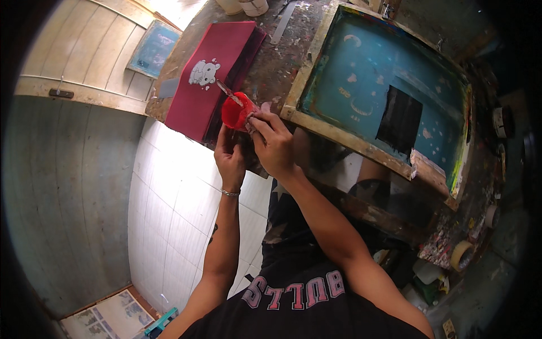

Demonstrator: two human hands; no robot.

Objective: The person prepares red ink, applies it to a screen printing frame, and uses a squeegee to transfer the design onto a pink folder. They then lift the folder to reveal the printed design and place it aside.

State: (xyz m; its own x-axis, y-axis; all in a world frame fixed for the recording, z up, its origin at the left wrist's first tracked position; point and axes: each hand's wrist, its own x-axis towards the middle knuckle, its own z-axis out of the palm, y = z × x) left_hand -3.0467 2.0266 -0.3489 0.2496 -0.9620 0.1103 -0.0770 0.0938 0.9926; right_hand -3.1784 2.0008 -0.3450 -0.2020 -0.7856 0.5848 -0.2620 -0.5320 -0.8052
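Observation:
A red cup (230,116), bright red inside with pale smears on its outer side, is tilted at the table's front edge. A paint-smeared stick (228,92) leans out over its rim. My left hand (230,161) is closed on the cup's underside, its fingertips partly hidden. From the right, my right hand (272,138) grips the cup's side with bent fingers. Just beyond and left of the cup lies a stack of dark pink sheets (195,113); the top one bears a white cartoon animal print (203,73).
A wooden-framed printing screen (361,53) with blue mesh and a black patch (400,120) takes up the table's right side. A metal ruler-like strip (283,24) and pale containers (254,7) lie at the back. A tape roll (462,255) hangs at lower right.

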